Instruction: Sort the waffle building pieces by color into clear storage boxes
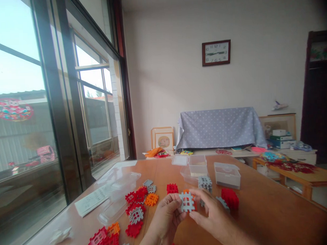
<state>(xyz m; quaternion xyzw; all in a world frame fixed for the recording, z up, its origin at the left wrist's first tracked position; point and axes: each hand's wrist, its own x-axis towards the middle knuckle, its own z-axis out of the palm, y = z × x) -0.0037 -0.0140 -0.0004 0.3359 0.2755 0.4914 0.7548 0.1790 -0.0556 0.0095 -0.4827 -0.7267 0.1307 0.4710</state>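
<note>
My left hand point(166, 215) grips the left edge of a grey window-shaped plastic piece point(187, 202), with orange showing behind it. The fingers of my right hand point(211, 212) touch the same piece at its right side. Left of my hands lie loose red pieces point(134, 229), orange pieces point(151, 199) and grey pieces point(136, 215). Just beyond my hands are a red piece point(172, 188) and a grey stack point(205, 183). A red block point(229, 198) stands to the right of my right hand, beside a grey piece partly hidden by it.
Clear plastic boxes point(227, 175) stand toward the table's far end. Clear lids point(115, 202), a sheet of written paper point(91, 200) and a crumpled tissue point(60, 236) lie at the left. Low wooden furniture point(294, 177) stands beyond the table's right side.
</note>
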